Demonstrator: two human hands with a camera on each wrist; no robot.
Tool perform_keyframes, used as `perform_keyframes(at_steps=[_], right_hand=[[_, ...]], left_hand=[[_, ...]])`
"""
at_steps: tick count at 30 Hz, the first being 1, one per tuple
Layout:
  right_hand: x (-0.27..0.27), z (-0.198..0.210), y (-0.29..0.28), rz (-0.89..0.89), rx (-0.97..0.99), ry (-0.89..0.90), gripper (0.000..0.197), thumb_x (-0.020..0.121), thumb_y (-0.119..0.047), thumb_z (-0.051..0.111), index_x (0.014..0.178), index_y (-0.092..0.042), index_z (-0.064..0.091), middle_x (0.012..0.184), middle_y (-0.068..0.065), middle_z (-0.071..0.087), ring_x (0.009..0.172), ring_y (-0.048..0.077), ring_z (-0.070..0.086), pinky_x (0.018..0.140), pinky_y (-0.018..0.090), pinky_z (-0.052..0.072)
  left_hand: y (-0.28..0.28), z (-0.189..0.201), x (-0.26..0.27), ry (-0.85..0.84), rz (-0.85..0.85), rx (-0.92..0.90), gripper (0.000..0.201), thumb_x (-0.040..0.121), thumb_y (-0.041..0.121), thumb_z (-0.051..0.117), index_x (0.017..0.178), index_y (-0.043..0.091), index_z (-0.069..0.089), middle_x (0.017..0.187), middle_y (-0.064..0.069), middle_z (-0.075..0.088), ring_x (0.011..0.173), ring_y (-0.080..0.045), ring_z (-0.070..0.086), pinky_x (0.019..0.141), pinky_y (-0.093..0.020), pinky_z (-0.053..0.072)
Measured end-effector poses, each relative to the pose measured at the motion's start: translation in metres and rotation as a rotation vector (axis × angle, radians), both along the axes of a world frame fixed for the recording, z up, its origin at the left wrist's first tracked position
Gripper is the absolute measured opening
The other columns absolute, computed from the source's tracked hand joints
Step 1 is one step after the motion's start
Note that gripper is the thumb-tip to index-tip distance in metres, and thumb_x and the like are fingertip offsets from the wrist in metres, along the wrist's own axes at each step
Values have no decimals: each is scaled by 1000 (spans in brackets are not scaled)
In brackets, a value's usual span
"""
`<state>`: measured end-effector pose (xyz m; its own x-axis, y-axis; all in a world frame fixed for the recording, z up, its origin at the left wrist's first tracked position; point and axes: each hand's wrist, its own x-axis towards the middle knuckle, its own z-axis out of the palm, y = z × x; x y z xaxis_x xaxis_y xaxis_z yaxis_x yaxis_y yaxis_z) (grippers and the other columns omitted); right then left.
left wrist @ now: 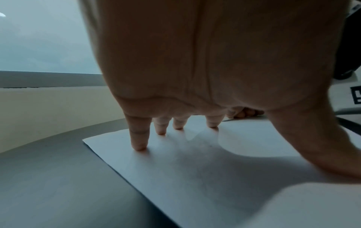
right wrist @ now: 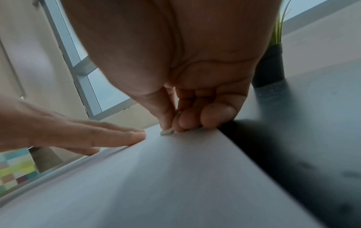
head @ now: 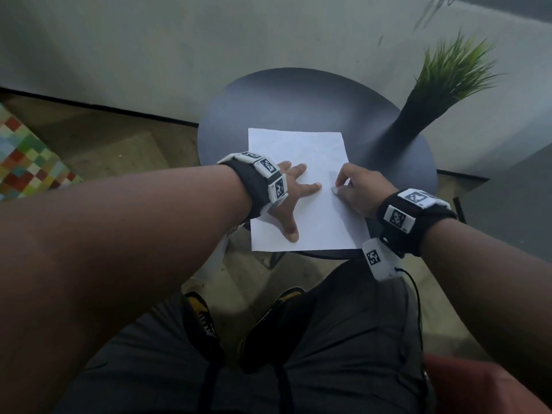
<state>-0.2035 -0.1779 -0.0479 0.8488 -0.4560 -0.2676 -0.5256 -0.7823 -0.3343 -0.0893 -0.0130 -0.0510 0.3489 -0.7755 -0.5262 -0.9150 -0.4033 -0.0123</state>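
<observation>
A white sheet of paper [head: 313, 150] lies on a round dark table [head: 298, 97]. My left hand [head: 294, 198] rests on the sheet's left half, fingers straight and spread, fingertips [left wrist: 139, 147] pressing down. My right hand [head: 349, 189] sits at the sheet's right edge with curled fingers. Its thumb and forefinger pinch a small whitish piece [right wrist: 167, 132] against the paper [right wrist: 175, 177]; this whitish piece [head: 334, 191] looks like an eraser, but I cannot tell for sure. In the right wrist view, the left hand [right wrist: 87, 135] lies flat just left of the pinch.
A tall black vase [head: 409, 124] with green grass-like leaves [head: 454, 70] stands on the table's right side, close behind my right hand. A wall runs behind the table. A colourful checked rug [head: 27, 156] lies on the floor at left. My legs and shoes are below the table's near edge.
</observation>
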Motion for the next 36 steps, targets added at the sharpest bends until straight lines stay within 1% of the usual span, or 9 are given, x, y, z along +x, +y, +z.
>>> perform_keyframes(at_steps=[3,9,13,16,18,23,27,32,36], right_hand=[[-3,3,11,78,-58,11,14,91,-31,55,97,-19,58,101,6,65,88,27,59,71,30,45],[-29,6,57,566,-38,103,13,89,-28,56,100,-22,60,92,3,66,86,24,60,76,31,49],[-18,5,25,235,-153,26,8,89,-32,52,91,-25,54,92,6,65,79,28,59,65,29,44],[-27,1,52,422,-154,70,15,91,-32,49,105,-27,53,96,4,62,85,28,59,72,33,49],[-37,3,69,591,-28,91,7,92,-29,53,98,-25,52,87,3,60,82,26,57,71,32,48],[-27,-3,41,260,-194,-13,13,93,-40,44,99,-30,49,95,6,65,77,26,54,71,32,50],[-43,1,80,551,-24,103,8,93,-25,51,100,-21,51,88,5,60,81,27,55,72,37,49],[-36,3,32,269,-178,92,12,91,-35,51,90,-24,46,89,4,60,76,26,53,67,33,47],[-52,1,60,509,-99,133,13,95,-33,49,96,-21,46,89,7,61,76,25,52,65,33,46]], left_hand=[[1,-6,0,-4,0,15,138,48,86,73,152,53,-12,167,-4,-20,153,-35,-12,116,-66,12],[-1,-7,-1,-43,-37,29,140,49,88,71,151,51,-16,165,-9,-23,152,-42,-11,117,-65,11],[0,-10,0,-44,-33,-2,141,44,90,70,150,54,-16,166,-9,-20,152,-41,-10,116,-66,12],[0,-10,-1,-46,-25,7,141,43,89,70,149,55,-17,166,-7,-22,152,-41,-12,116,-68,12],[-1,-8,-2,-50,-31,23,140,47,89,70,150,53,-18,165,-8,-25,152,-41,-14,116,-66,11],[-3,-4,-5,-49,-22,20,136,46,89,70,148,57,-14,165,-11,-23,151,-44,-10,115,-68,15],[-4,-1,-8,-69,-15,51,138,47,89,71,148,57,-17,164,-12,-25,151,-45,-12,116,-68,12],[-4,1,-10,-74,-8,44,135,51,86,72,149,57,-16,165,-14,-21,150,-47,-8,117,-67,14],[-5,4,-12,-68,-6,64,132,55,84,73,149,58,-16,164,-14,-24,150,-48,-11,116,-66,12]])
